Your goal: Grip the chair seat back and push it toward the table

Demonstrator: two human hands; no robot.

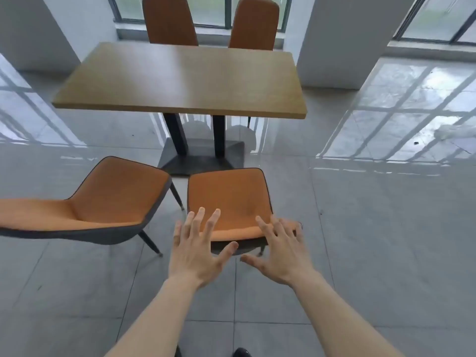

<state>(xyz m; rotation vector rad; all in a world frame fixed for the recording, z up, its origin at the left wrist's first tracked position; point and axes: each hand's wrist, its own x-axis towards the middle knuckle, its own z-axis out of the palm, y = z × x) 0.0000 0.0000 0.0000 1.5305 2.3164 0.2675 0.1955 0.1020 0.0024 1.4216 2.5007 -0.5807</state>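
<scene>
Glossy grey tiled floor (386, 253), wooden table (180, 78)

No text, label, brand, number or sign can be read anywhere in the head view.
</scene>
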